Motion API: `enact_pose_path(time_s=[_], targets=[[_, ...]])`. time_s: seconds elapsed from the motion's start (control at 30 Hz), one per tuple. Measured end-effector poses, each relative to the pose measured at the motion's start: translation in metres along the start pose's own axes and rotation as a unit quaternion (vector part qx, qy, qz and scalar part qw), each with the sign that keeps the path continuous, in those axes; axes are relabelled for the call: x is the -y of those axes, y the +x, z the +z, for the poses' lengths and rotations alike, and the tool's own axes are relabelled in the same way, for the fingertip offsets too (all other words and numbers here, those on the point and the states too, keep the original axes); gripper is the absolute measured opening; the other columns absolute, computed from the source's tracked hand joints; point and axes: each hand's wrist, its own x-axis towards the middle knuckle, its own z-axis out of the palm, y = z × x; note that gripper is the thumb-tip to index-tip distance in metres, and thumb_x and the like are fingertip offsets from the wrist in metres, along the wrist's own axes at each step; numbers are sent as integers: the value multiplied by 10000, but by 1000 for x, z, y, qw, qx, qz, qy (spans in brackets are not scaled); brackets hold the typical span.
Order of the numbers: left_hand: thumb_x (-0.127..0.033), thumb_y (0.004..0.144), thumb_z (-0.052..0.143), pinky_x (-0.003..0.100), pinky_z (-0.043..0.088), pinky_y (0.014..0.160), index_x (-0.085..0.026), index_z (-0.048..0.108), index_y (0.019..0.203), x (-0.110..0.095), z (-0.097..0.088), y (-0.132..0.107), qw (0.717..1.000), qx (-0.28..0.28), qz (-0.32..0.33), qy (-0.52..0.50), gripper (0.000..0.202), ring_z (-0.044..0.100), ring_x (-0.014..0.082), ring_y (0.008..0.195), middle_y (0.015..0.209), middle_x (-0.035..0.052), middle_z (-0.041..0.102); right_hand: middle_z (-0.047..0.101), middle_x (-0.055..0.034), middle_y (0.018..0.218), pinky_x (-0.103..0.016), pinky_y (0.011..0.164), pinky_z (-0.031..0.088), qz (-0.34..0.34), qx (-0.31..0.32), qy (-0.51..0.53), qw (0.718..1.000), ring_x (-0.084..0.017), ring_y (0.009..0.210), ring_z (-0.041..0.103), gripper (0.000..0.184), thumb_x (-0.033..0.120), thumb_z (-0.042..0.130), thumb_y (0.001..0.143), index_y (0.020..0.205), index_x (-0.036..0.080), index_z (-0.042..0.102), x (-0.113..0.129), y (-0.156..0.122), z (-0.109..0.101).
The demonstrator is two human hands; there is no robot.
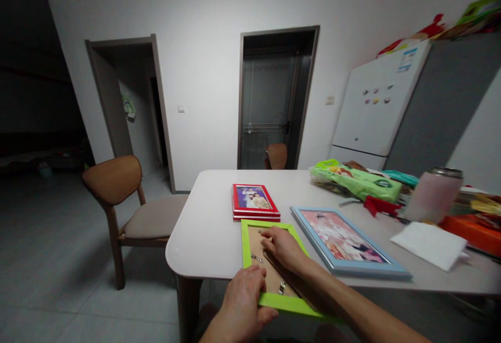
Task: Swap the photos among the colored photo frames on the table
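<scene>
Nearest, the left hand (243,297) closes around the near left corner of the green frame (287,304), probably to steady it where it juts past the near edge of the table (207,228). The frame lies back up, leaving its brown backing (270,275) and metal clips (282,287) exposed. The right hand (284,247) bends its fingers over the backing's far end; I cannot tell whether they pinch anything. Farther, the blue frame (370,270) lies right; beyond, red frames (256,212) sit stacked, likely saving room

One green frame (246,249), two hands (243,293)
</scene>
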Motion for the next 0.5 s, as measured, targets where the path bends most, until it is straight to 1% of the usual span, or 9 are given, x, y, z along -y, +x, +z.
enact_pose_path(time_s=[0.07, 0.13, 0.2, 0.33, 0.5], targets=[[-237, 544, 708, 318, 341, 902, -186, 477, 1086, 0, 1, -1, 1000, 3, -8, 3, 591, 459, 217, 1012, 1105, 57, 523, 639, -48, 760, -221, 575, 320, 53, -8, -2, 999, -133, 672, 534, 221, 279, 440, 743, 766, 170, 630, -7, 14, 4], [-241, 543, 705, 329, 330, 917, -183, 472, 1096, -1, 2, -2, 1000, 8, -17, 5, 603, 445, 225, 1039, 1147, 66, 500, 642, -44, 704, -221, 529, 294, 80, -8, -9, 997, -127, 621, 532, 217, 299, 458, 732, 708, 167, 628, -12, 27, 9], [-243, 550, 698, 336, 309, 938, -170, 454, 1121, -1, 3, -3, 1000, 14, -23, 4, 625, 417, 229, 1077, 1171, 77, 487, 645, -47, 703, -222, 520, 283, 103, -13, -18, 994, -127, 622, 536, 202, 299, 475, 721, 705, 165, 625, -17, 35, 15], [-253, 560, 685, 343, 299, 946, -173, 460, 1122, -2, 2, -4, 999, 17, -33, -8, 610, 404, 230, 1096, 1165, 80, 495, 649, -62, 729, -227, 532, 289, 130, -14, -36, 991, -142, 675, 553, 173, 287, 503, 703, 700, 160, 620, -24, 45, 22], [-254, 572, 663, 351, 283, 960, -165, 456, 1129, -6, 0, -4, 999, 21, -40, -14, 601, 395, 235, 1112, 1177, 93, 486, 645, -86, 769, -237, 536, 298, 154, -21, -45, 987, -170, 724, 566, 161, 273, 512, 694, 725, 149, 609, -27, 51, 24]])
